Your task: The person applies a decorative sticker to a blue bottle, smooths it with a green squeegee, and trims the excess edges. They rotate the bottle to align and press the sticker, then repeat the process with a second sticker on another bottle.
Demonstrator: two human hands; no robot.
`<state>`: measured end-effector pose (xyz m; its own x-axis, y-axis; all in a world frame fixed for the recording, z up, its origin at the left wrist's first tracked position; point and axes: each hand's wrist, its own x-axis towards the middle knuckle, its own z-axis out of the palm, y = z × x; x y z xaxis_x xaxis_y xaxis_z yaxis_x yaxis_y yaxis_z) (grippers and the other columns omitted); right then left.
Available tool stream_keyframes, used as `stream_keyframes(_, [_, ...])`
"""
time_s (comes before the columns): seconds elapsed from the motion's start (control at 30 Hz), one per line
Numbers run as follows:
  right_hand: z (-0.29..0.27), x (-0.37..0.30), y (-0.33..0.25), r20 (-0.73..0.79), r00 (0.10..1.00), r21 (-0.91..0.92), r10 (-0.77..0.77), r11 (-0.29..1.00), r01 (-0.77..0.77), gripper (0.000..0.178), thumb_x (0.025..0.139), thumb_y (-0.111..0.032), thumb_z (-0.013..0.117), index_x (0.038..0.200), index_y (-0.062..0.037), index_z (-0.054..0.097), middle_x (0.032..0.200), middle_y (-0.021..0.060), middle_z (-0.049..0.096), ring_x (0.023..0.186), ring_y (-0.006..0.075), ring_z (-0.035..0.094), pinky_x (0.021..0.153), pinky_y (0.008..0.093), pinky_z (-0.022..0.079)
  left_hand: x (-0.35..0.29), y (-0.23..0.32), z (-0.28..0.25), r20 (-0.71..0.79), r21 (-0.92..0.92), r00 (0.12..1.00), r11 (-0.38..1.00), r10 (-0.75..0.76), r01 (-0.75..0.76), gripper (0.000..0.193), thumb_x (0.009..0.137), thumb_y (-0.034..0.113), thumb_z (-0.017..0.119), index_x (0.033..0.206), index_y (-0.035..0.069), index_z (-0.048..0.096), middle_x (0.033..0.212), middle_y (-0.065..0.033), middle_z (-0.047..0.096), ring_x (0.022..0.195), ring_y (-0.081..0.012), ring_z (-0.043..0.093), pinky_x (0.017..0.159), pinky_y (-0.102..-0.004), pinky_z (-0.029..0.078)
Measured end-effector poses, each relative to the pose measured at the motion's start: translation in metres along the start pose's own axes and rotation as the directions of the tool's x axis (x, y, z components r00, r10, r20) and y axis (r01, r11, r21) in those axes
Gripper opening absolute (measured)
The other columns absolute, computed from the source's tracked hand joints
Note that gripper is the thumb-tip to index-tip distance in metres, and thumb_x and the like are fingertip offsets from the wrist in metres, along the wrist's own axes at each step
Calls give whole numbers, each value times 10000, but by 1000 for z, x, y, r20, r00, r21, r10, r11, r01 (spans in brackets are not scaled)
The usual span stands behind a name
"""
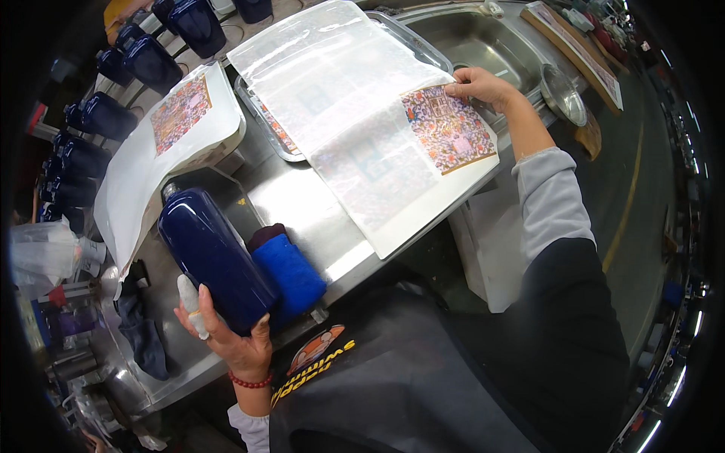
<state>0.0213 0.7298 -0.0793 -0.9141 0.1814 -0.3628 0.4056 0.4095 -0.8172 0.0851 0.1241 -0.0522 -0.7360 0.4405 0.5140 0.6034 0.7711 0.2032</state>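
Note:
A glossy dark blue bottle [215, 257] lies tilted at the near left of the metal table, its neck pointing away from me. My left hand [240, 343] is closed round its base; one finger wears a white wrapping. A folded blue cloth [293, 278] is beside the bottle. My right hand [483, 87] pinches the far edge of a flower-patterned printed sheet [451, 136]. The sheet rests on a white backing, and a translucent cover sheet [332, 90] lies over the stack to its left.
Several dark blue bottles [155, 64] stand at the far left. Another printed sheet [181, 113] curls over the left side. A metal tray [291, 153] lies beneath the stack. Beyond are a steel sink [468, 45] and a metal bowl [563, 94]. A dark cloth [142, 336] hangs near the table edge.

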Motion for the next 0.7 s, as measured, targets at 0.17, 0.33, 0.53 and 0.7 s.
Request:
stream_keyframes(0.17, [-4,-7,12,-51,999,21,12,1000,-10,211,837,-233,799,928,-74,694,853,-16,635,786,90,574,662,263,443,2,4,0,-4,-49,999,998,-42,42,894,948,642,561,1521,0,319,1518,-178,428,1467,-436,309,1224,-614,119])
stream_keyframes(0.33, [-7,-22,10,-33,999,22,-35,999,35,152,881,-179,759,926,-84,650,887,-31,624,801,65,556,685,232,445,1,4,2,-1,-56,999,998,-34,34,899,952,633,562,1526,-10,308,1525,-208,422,1470,-440,311,1222,-607,120])
stream_keyframes(0.53, [-10,-4,13,-35,993,-175,-111,979,103,322,780,-336,854,856,-81,672,873,-12,623,793,106,554,678,268,443,1,5,4,-27,-119,999,992,-37,34,869,966,597,571,1536,-6,314,1561,-259,368,1456,-437,340,1200,-531,219])
stream_keyframes(0.7, [-15,2,18,-55,955,-448,-290,862,236,337,830,-337,819,824,-38,665,1011,43,631,869,177,610,782,322,479,1,3,3,-30,-107,999,994,-31,28,866,968,584,581,1545,-3,309,1573,-270,352,1447,-435,353,1184,-497,281])
